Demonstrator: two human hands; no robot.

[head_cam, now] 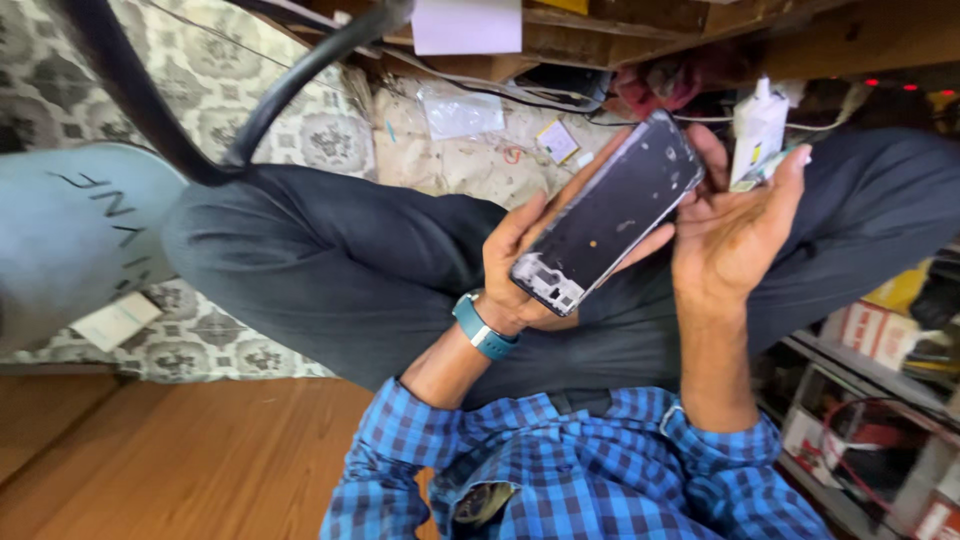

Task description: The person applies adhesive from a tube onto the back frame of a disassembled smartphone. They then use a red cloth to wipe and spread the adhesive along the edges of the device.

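Both hands are up over the lap, and between them sits a dark phone frame (608, 213), tilted, its upper corner pointing away from the body. The left hand (522, 268) cradles it from below, fingers (512, 232) curled round the near edge and clamped on it; a teal wristband (481, 326) shows on that wrist. The right hand (735, 230) is open-palmed against the far side of the frame, fingers spread and lying along it, and a small white bottle (758, 135) stands just beyond the fingertips, whether it is pinched there I cannot tell. Dark trousers (360, 270) lie under it all, blue checked sleeves (560, 470) nearest the camera, a patterned mat (190, 70) off to the left
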